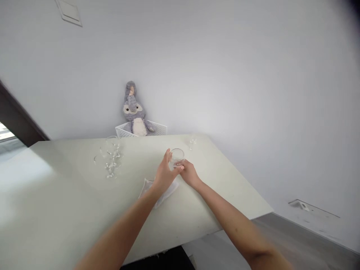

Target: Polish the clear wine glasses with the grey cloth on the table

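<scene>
On the far left there is a dark frame (17, 112) that runs down at a slant. A square white switch (69, 12) is high up on the wall (225, 67). Next, a bunch of clear glasses (112, 154) stands close together on the left part of the big pale table (70, 217). They overlap, so I cannot tell how many there are. Then comes a soft gray toy (135, 110) with a white tummy. It sits in a white basket (161, 129) with little holes, at the far edge of the table. Nearer, a white cloth (165, 195) lies on the table, partly hidden under the left arm. The left hand (166, 172) curves around the left side of a clear cup (177, 155), with its thumb in front. The cup is up off the cloth, in front of the person. The right hand (190, 174) holds the bottom of the same cup. Farther right, one small glass (192, 141) stands alone near the back edge of the table.
</scene>
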Demonstrator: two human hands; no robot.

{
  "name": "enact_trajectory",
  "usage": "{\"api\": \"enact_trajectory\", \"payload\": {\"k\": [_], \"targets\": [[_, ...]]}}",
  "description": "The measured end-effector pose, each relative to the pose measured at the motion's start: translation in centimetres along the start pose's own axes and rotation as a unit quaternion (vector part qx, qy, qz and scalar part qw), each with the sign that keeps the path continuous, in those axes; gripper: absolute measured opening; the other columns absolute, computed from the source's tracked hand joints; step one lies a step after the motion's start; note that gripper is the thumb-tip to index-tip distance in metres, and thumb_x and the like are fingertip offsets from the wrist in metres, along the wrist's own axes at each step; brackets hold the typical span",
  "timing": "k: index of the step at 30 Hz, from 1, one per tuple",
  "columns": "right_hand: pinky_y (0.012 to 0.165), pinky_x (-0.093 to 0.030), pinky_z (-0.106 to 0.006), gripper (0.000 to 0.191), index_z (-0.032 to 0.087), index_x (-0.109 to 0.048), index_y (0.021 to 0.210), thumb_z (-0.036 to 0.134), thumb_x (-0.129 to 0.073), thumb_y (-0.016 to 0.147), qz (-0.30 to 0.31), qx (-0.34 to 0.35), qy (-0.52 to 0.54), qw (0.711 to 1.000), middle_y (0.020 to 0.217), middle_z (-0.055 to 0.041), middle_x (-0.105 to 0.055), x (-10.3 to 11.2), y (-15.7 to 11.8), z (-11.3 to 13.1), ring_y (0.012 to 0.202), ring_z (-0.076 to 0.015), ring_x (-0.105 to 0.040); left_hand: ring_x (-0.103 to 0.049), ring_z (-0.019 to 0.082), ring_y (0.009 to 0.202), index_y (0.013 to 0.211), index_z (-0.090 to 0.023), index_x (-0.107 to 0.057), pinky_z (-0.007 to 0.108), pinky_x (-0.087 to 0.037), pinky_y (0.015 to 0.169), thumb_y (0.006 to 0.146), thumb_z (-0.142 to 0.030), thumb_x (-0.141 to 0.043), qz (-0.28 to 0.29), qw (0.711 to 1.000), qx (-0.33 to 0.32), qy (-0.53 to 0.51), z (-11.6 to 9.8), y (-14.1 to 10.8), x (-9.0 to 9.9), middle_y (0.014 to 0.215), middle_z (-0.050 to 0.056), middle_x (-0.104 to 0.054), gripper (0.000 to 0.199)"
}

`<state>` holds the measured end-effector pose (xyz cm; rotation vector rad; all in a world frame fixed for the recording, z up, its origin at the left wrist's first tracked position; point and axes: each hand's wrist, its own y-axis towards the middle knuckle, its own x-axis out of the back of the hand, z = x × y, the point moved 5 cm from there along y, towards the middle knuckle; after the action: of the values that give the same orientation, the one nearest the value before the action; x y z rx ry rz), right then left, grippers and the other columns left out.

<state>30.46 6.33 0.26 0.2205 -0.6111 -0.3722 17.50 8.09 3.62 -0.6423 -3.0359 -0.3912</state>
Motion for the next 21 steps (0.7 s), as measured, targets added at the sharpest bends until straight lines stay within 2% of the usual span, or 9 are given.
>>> {"api": "enact_trajectory", "payload": {"k": [2,4,6,9,14,21], "targets": [[0.053,-0.045,-0.023,0.016,0.016,-0.062,0.081,0.024,-0.053,0.070,-0.032,-0.097,0.018,0.995,0.075,-0.0029,-0.064,1.1,1.2,-3.6,0.058,-0.0122,-0.057,-0.039,0.027,0.120,0.124,-0.027,-0.041,0.041,-0.031,0.096,0.062,-0.031,-0.068,0.004,0.999,0.021,0.046,1.0,0.2,1.1,0.131,0.011,-0.043,0.068],[0.044,-0.043,-0.022,0.021,0.013,-0.061,0.083,0.026,-0.050,0.071,-0.071,-0.165,0.017,0.984,0.068,-0.0042,-0.063,2.6,2.5,-6.8,0.051,-0.0124,-0.055,-0.047,0.026,0.112,0.118,-0.025,-0.047,0.040,-0.037,0.090,0.065,-0.034,-0.064,-0.008,0.997,0.047,0.066,2.1,0.0,2.8,0.124,0.011,-0.049,0.056],[0.041,-0.042,-0.021,0.023,0.011,-0.061,0.085,0.026,-0.048,0.072,-0.103,-0.190,0.006,0.976,0.070,-0.0063,-0.063,4.2,3.7,-9.4,0.050,-0.0127,-0.055,-0.055,0.024,0.099,0.112,-0.022,-0.050,0.038,-0.043,0.082,0.069,-0.036,-0.059,-0.035,0.994,0.083,0.057,3.3,-0.9,4.8,0.113,0.012,-0.057,0.045],[0.042,-0.042,-0.020,0.024,0.011,-0.061,0.086,0.024,-0.048,0.071,-0.139,-0.217,-0.012,0.966,0.076,-0.0079,-0.065,5.7,5.0,-12.2,0.051,-0.0123,-0.057,-0.060,0.020,0.086,0.108,-0.020,-0.051,0.037,-0.045,0.078,0.071,-0.040,-0.055,-0.067,0.989,0.128,0.022,4.8,-2.4,7.1,0.101,0.010,-0.062,0.042],[0.047,-0.042,-0.019,0.023,0.012,-0.061,0.087,0.023,-0.049,0.070,-0.163,-0.234,-0.047,0.957,0.077,-0.0071,-0.066,6.1,6.6,-14.3,0.052,-0.0110,-0.057,-0.061,0.018,0.076,0.104,-0.018,-0.054,0.037,-0.046,0.075,0.069,-0.044,-0.057,-0.127,0.979,0.158,0.001,6.8,-3.6,9.6,0.089,0.009,-0.065,0.044],[0.056,-0.044,-0.020,0.021,0.013,-0.063,0.084,0.022,-0.050,0.070,-0.173,-0.219,-0.074,0.957,0.075,-0.0064,-0.066,6.2,8.0,-14.1,0.062,-0.0127,-0.060,-0.059,0.015,0.067,0.099,-0.018,-0.057,0.032,-0.045,0.071,0.066,-0.042,-0.061,-0.147,0.973,0.174,-0.032,8.1,-3.6,9.6,0.078,0.005,-0.065,0.040]]}}
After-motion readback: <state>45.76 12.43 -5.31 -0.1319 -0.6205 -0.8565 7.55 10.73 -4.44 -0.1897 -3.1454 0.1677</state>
